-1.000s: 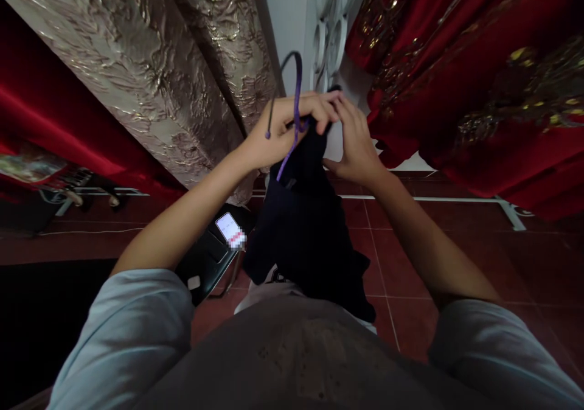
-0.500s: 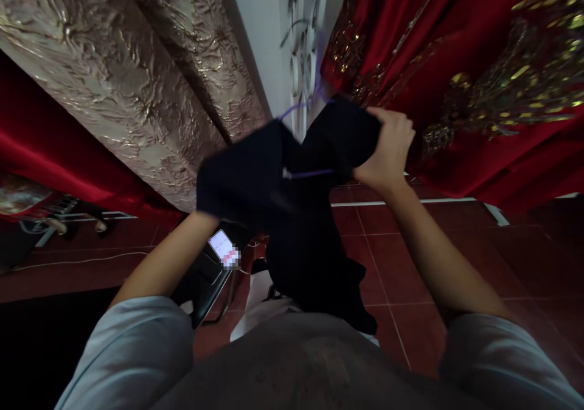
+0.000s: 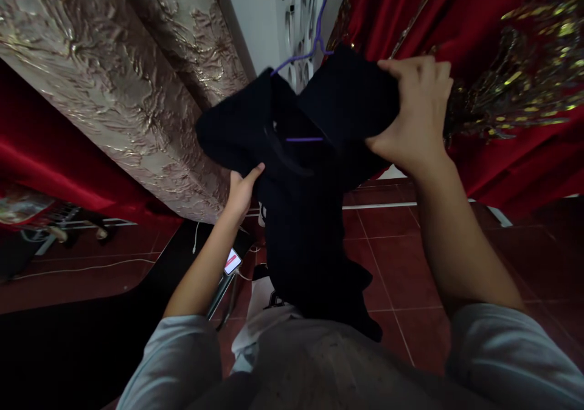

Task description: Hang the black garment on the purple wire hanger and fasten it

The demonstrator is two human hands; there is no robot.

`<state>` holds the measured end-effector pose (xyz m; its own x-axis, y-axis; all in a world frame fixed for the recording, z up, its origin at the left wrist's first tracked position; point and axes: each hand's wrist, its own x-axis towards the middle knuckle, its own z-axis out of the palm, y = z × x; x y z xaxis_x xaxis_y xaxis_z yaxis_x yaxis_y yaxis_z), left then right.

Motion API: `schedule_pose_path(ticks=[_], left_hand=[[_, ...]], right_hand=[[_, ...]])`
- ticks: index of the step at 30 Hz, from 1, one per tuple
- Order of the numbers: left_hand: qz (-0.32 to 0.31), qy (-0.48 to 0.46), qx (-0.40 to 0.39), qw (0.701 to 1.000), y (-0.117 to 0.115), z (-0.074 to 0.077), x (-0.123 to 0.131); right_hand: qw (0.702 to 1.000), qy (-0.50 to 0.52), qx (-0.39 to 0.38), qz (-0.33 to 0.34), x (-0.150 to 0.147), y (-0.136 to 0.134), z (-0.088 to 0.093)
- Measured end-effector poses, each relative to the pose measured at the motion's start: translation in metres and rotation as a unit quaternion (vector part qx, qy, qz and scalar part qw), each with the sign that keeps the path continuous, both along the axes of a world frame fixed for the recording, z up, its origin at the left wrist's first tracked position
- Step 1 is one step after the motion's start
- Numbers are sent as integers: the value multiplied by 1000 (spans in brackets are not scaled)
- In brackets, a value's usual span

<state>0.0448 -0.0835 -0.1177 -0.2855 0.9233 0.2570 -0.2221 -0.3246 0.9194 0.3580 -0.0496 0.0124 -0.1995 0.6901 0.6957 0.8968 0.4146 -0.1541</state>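
Observation:
A dark navy short-sleeved garment (image 3: 305, 215) hangs on a purple hanger (image 3: 298, 56) in front of me. Its neckline gapes, and the hanger's lower bar crosses inside it. My right hand (image 3: 417, 109) is closed around the garment's shoulder on the right, thumb low and fingers over the top. My left hand (image 3: 244, 188) grips the left side of the garment below the sleeve, thumb on the front and the other fingers hidden behind the cloth. The garment's lower part drapes down toward my legs.
Cream embossed fabric (image 3: 137, 87) hangs to the left, and red fabric with gold sequins (image 3: 538, 87) to the right. Behind the hanger is a white ornate metal frame (image 3: 298, 39). At the lower left, a lit phone (image 3: 232, 261) lies by a black seat's edge (image 3: 168, 258). A white cable crosses the red-tiled floor (image 3: 406, 276).
The garment and hanger have moved up and away. My left hand has shifted from under the left sleeve to the garment's side; my right hand keeps the shoulder and has moved right.

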Motion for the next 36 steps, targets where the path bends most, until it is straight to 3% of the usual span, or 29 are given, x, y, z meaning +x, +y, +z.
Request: schedule_pose_path(ticks=[4,8,10,13,16,19,21,23,26,29,32,34,36], left_hand=[[51,-59,-108,991,-24,-16,14],[86,-121,-152,977,-52,-18,37],[97,-139,-155,973,-64,-15,50],[97,-124,-153,976,-79,-15,64],[129,-30,-82,988,-85,-23,68],[251,131,31,959,-87,-36,69],[251,223,65,940,-89,-47,73],[142,267,55,952,-92,-57,82],[0,252,20,968,-94,-68,98],[-28,218,19,975,-91,-68,103],[-36,198,23,979,-85,-62,100],[-17,204,22,979,-80,-60,98],[5,224,19,974,-75,-62,98]], right_hand=[[995,-9,23,99,7,-15,-19],[969,222,14,108,-39,-36,-74],[928,363,-29,82,-71,-48,-113],[858,454,-222,96,-104,-68,-164],[775,519,-350,88,-113,-91,-190],[685,584,-427,82,-110,-105,-193],[651,606,-450,83,-109,-109,-188],[656,604,-442,98,-108,-110,-183],[699,583,-392,135,-105,-113,-178],[701,588,-372,158,-98,-119,-176],[661,600,-410,188,-91,-117,-168],[638,603,-431,206,-89,-106,-152],[641,607,-416,220,-88,-85,-123]])
